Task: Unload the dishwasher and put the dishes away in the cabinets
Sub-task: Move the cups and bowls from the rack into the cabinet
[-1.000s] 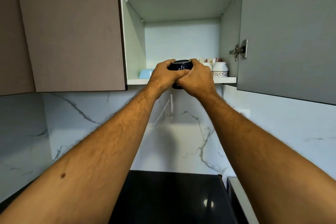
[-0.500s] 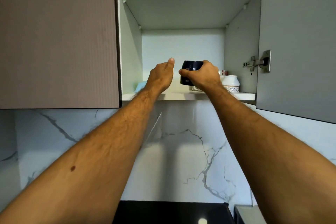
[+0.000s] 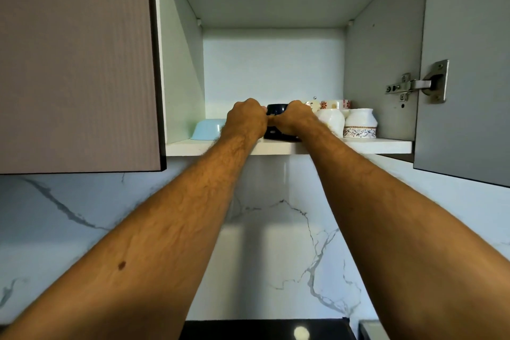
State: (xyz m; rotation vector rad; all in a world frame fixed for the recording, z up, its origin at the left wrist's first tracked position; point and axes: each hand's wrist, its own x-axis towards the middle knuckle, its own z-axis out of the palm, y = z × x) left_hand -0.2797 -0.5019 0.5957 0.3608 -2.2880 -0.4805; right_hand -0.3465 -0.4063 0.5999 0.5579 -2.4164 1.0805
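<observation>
A dark blue mug (image 3: 276, 111) stands on the bottom shelf (image 3: 380, 146) of the open wall cabinet, between my two hands. My left hand (image 3: 245, 120) wraps its left side and my right hand (image 3: 296, 120) grips its right side. My thumbs meet in front of the mug and hide most of it. Its base rests on or just above the shelf board.
A light blue bowl (image 3: 208, 128) lies upside down left of the mug. White patterned cups (image 3: 358, 125) stand to the right, with more behind. The cabinet door (image 3: 466, 63) hangs open at right. A closed brown cabinet (image 3: 77, 63) is left. A black hob (image 3: 265, 330) lies below.
My left hand, which had let go and was held open half a second ago, has come back onto the mug. The mug has moved deeper and lower onto the shelf.
</observation>
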